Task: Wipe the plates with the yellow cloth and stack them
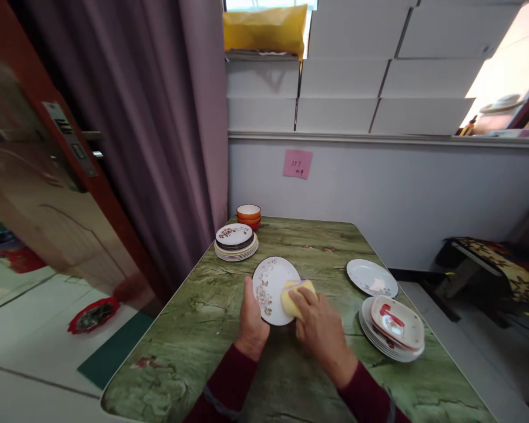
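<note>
A round white plate (270, 282) with a brown flower pattern and dark rim is tilted up above the middle of the table. My left hand (252, 317) grips its left edge, thumb along the rim, the other fingers hidden behind it. In my right hand (320, 329) is a yellow sponge (294, 298), pressed against the right part of the plate's face. The right hand is slightly blurred.
On the green wood-patterned table (194, 311), stacked plates (234, 236) and orange bowls (248, 214) stand at the back left. At the right are an oval plate (371, 277) and a pile topped by a squarish dish (401, 320). A curtain (158, 117) hangs along the left.
</note>
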